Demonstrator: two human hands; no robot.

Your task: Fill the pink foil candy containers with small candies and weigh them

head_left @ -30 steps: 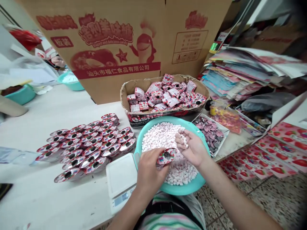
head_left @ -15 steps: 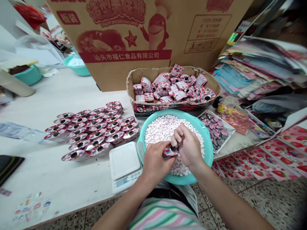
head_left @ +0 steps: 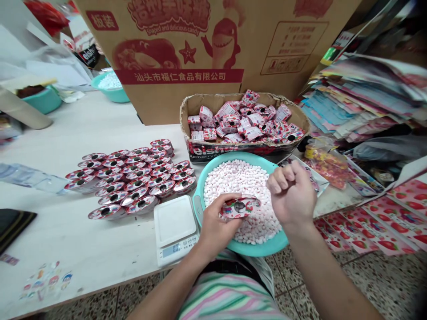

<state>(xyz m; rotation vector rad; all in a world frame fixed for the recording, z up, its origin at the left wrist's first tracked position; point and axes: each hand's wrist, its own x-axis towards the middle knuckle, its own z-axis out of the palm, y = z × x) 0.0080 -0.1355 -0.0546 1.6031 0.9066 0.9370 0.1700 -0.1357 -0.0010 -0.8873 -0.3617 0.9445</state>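
My left hand [head_left: 218, 226] is closed around one end of a small red and pink box [head_left: 240, 206] with a dark round hole in its top. Box and hand are above the turquoise basin [head_left: 210, 171], which holds many small pale pink candies [head_left: 235, 178]. Over the basin's right side, my right hand [head_left: 293, 195] is raised, with its fingers curled inward; whether anything is inside them is hidden. A white scale [head_left: 175, 222] stands against the basin's left side.
Rows of similar boxes [head_left: 133, 182] stand left of the scale. Behind the basin, a cut-open carton [head_left: 183, 120] holds more boxes, before a large cardboard box [head_left: 153, 104]. A tray [head_left: 322, 182] of pink caps, partly hidden, and stacked sheets [head_left: 360, 98] are right.
My right hand has moved right, away from the box, with its fingers curled. The box in my left hand now shows more of its top and its hole. The view has shifted slightly.
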